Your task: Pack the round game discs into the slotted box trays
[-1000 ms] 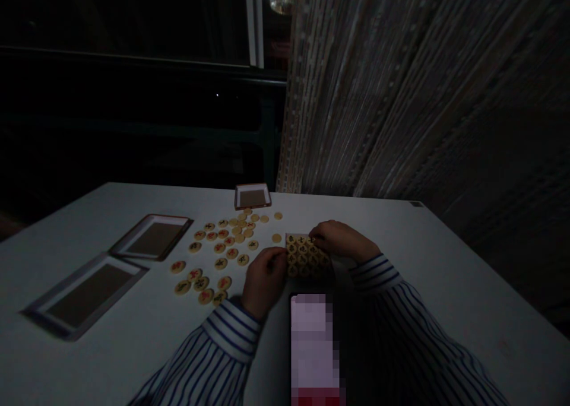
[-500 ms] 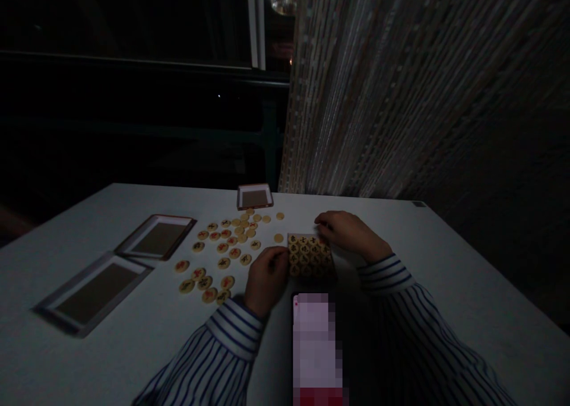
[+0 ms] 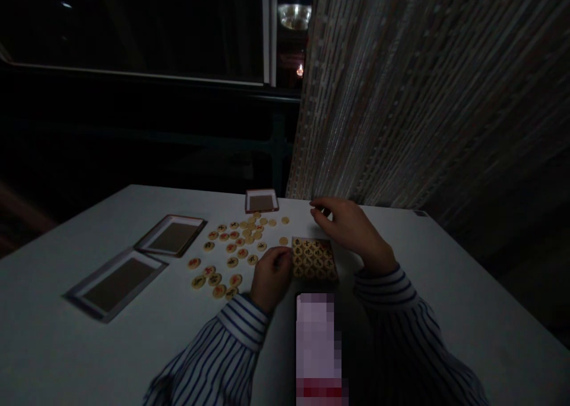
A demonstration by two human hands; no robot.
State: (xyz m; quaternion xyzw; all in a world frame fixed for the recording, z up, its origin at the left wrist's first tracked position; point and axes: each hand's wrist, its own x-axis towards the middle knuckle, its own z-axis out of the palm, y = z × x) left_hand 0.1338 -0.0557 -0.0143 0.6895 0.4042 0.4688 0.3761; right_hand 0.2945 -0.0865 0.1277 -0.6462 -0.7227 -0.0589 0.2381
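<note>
Wooden xiangqi pieces with dark characters sit in rows in a small box (image 3: 335, 268) in front of me; a reddish mark shows near its far right corner. My left hand (image 3: 271, 276) is closed at the box's left edge, its fingertips touching the side. Above and beyond the right far corner, my right hand (image 3: 350, 225) hovers with thumb and forefinger apart and nothing visible between them. Many loose xiangqi pieces (image 3: 232, 262), some red, some black, some blank side up, lie scattered to the left of the box. One blank piece (image 3: 284, 241) rests just off its far left corner.
A phone (image 3: 315, 341) with a blurred screen lies nearest me. Two shallow trays or lids (image 3: 170, 235), (image 3: 116, 282) lie on the white table (image 3: 53, 263) at left, and a smaller one (image 3: 262, 200) at the far edge. A bead curtain (image 3: 356, 97) hangs behind on the right.
My right hand has lifted away from the box's far right corner, and its fingers have parted. My left hand stays at the box's left side. The whole view has shifted slightly.
</note>
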